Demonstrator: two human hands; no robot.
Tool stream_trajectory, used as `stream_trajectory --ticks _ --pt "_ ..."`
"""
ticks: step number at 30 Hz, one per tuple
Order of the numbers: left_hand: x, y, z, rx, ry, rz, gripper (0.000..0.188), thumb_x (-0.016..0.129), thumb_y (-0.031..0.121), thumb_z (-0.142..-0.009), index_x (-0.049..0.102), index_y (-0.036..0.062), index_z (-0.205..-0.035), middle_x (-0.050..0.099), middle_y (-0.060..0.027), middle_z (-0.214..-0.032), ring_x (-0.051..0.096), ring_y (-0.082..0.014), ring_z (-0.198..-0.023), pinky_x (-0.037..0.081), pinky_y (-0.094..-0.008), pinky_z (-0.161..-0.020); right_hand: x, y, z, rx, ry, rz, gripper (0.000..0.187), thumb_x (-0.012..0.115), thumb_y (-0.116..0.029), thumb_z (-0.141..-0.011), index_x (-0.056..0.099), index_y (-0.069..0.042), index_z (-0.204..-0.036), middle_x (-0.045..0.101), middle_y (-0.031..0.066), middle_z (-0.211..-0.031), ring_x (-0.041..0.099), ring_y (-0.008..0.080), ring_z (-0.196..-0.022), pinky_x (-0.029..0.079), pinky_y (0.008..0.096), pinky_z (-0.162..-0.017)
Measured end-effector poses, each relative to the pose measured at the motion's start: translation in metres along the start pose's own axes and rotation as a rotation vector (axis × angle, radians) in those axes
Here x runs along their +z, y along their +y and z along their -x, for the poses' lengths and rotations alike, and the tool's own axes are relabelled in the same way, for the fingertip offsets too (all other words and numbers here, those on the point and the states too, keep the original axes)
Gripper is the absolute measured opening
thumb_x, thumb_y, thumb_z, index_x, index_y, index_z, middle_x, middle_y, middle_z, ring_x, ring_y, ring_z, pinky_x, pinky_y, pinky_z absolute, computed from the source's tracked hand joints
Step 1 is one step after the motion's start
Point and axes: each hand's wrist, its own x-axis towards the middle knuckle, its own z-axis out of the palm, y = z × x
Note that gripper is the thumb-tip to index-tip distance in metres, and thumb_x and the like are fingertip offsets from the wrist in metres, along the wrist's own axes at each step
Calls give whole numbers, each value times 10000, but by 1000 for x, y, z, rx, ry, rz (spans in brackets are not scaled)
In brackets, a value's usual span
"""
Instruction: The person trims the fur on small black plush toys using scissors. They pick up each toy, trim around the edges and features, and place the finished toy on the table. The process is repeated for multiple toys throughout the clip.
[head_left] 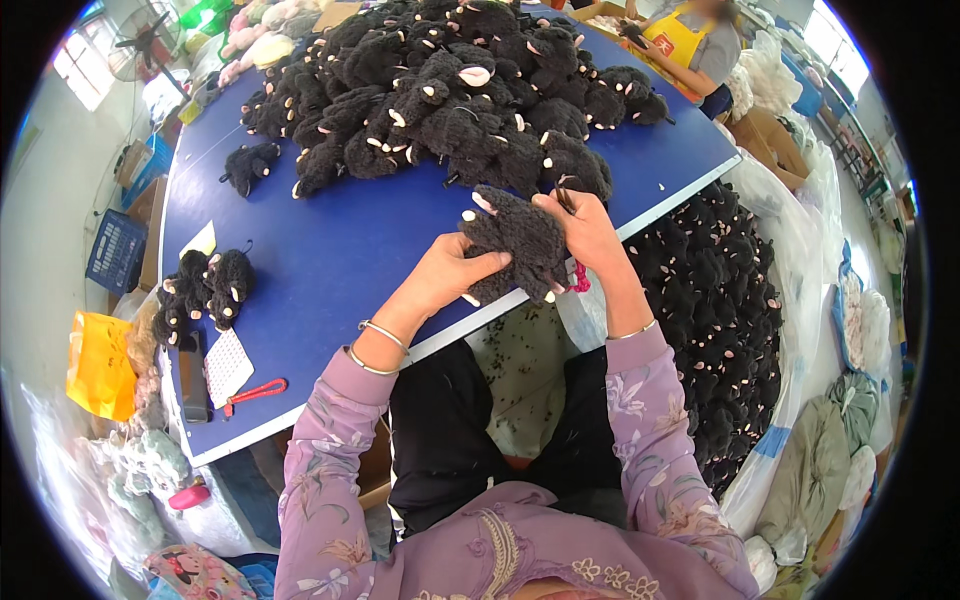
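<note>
Left hand (447,272): fingers and thumb pinching black plush toy (518,243).
Right hand (590,235): fingers curled round slim dark tool (566,200), thumb against toy.
Toy: 12 o'clock, over near edge of blue table (340,260).
Plush pile (440,110): 12 o'clock, farther.

The held toy (518,245) is matt black plush, its nap rough and curly; the far pile (450,130) looks the same. The table (330,220) is smooth with a faint sheen. At left are a glossy plastic bag (100,365), a plastic crate (113,252) and a paper sheet (229,366); at far right, a matt cardboard box (776,142). The bangles (386,335) are shiny metal, the sleeves (335,455) printed cloth.
</note>
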Motion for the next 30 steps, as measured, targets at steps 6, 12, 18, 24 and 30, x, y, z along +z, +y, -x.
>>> stream_trajectory --ticks 6,12,18,24,30 --pt "28 12 14 -16 -246 -351 239 638 142 -891 643 -46 -1038 651 21 -880 545 -53 -819 472 -248 -745 -6 10 -5 31 129 -331 353 615 -352 -906 605 -22 -781 514 -54 -705 443 47 -657 383 239 -586" --pt "9 -15 -2 97 -20 0 168 643 136 -891 650 -19 -955 638 -12 -780 561 -73 -673 459 -238 -590 -17 15 -16 171 190 -601 372 550 -380 -936 497 -122 -674 426 -51 -599 345 46 -460 269 235 -434" --pt "7 3 -9 251 217 314 139 607 101 -889 598 23 -1004 644 -53 -893 611 -123 -759 486 -252 -643 -4 10 -2 147 121 -572 359 449 -341 -987 547 -47 -806 523 36 -714 321 32 -442 270 202 -415" --pt "2 3 -7 219 210 290 185 601 123 -899 589 35 -1062 653 -56 -964 625 -123 -843 496 -245 -701 17 -1 7 98 55 -558 322 510 -336 -961 580 -35 -871 577 37 -796 336 18 -472 261 200 -428" --pt "2 -4 -11 191 181 211 190 611 104 -888 590 28 -1062 652 -53 -961 630 -124 -830 507 -250 -689 16 -6 7 -134 68 -573 324 545 -263 -941 545 -14 -1148 605 44 -984 401 14 -589 344 177 -530"
